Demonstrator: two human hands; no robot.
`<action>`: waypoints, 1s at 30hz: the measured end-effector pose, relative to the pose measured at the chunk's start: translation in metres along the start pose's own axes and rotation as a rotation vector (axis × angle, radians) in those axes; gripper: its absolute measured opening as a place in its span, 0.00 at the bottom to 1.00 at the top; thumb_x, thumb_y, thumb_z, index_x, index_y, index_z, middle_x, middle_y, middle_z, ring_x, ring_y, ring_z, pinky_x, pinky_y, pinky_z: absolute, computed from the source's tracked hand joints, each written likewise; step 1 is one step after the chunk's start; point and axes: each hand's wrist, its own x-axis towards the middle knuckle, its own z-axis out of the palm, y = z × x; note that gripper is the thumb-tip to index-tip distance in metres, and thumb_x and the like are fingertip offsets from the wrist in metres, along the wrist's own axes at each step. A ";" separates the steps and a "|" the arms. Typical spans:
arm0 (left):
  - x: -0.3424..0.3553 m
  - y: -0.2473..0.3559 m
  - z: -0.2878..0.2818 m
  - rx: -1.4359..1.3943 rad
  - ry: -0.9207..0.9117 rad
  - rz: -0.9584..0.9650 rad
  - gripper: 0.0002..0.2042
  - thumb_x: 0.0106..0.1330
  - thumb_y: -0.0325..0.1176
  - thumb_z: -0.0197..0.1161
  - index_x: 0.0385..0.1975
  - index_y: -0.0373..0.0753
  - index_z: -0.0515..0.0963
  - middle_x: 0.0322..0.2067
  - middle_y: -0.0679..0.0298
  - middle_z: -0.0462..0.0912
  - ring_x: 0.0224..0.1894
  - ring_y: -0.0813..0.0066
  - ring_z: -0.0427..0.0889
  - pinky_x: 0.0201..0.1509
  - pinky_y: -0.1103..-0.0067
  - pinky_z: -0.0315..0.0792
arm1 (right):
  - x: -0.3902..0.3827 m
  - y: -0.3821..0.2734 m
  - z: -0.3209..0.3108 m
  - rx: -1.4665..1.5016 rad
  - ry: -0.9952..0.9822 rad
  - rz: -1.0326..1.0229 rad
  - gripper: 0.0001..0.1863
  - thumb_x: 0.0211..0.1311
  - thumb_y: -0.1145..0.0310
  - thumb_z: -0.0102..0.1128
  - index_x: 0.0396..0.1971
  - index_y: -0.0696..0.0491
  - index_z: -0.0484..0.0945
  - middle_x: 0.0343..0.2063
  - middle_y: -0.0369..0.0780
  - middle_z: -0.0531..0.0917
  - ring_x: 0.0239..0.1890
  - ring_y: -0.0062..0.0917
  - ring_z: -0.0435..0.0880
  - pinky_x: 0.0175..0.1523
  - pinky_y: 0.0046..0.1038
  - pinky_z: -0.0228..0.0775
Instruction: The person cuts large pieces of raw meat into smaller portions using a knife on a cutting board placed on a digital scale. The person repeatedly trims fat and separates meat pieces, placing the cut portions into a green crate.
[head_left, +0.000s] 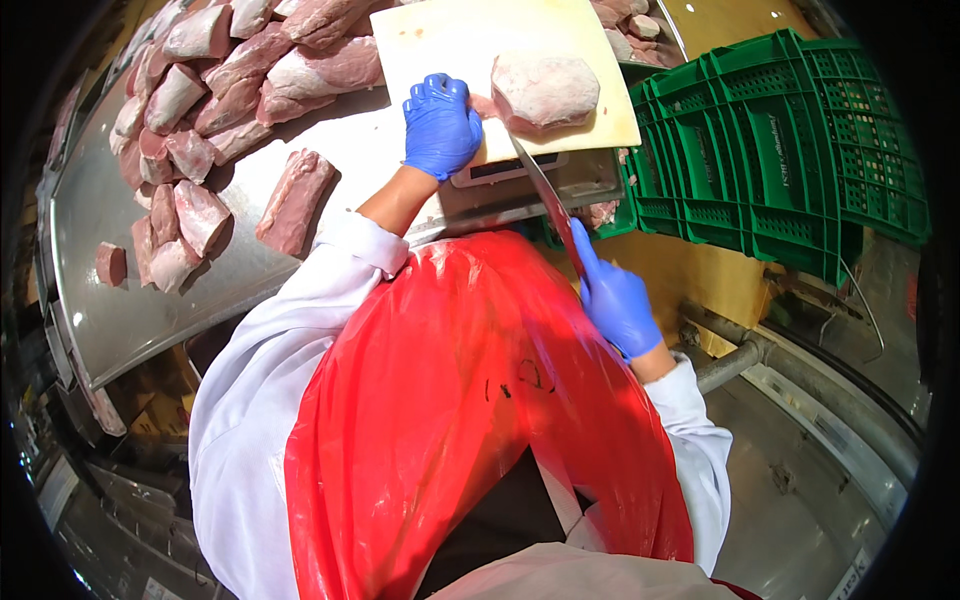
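Note:
My left hand (441, 128), in a blue glove, rests closed on the pale cutting board (430, 30), touching a thin pink scrap (480, 105); what its curled fingers hold is hidden. Just right of it lies a thick, fat-covered piece of meat (545, 90). In my gloved right hand (615, 305) is a long knife (540, 180), its blade angled up-left with the tip at the board's lower edge, beside that meat.
Several meat pieces (225, 85) are piled on the steel table (125, 330) at left, with one separate piece (295, 200) nearer me. Green plastic crates (725, 170) stand at right. More meat (625, 30) shows behind the board; a metal pipe (735, 355) runs below the crates.

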 end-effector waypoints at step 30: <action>-0.350 -0.252 -0.229 0.756 0.185 -0.918 0.43 0.60 0.60 0.68 0.67 0.31 0.68 0.64 0.39 0.72 0.67 0.41 0.69 0.71 0.56 0.65 | 0.126 0.106 -0.058 -0.381 0.123 -0.465 0.49 0.59 0.77 0.55 0.79 0.32 0.50 0.21 0.43 0.79 0.20 0.40 0.83 0.27 0.42 0.78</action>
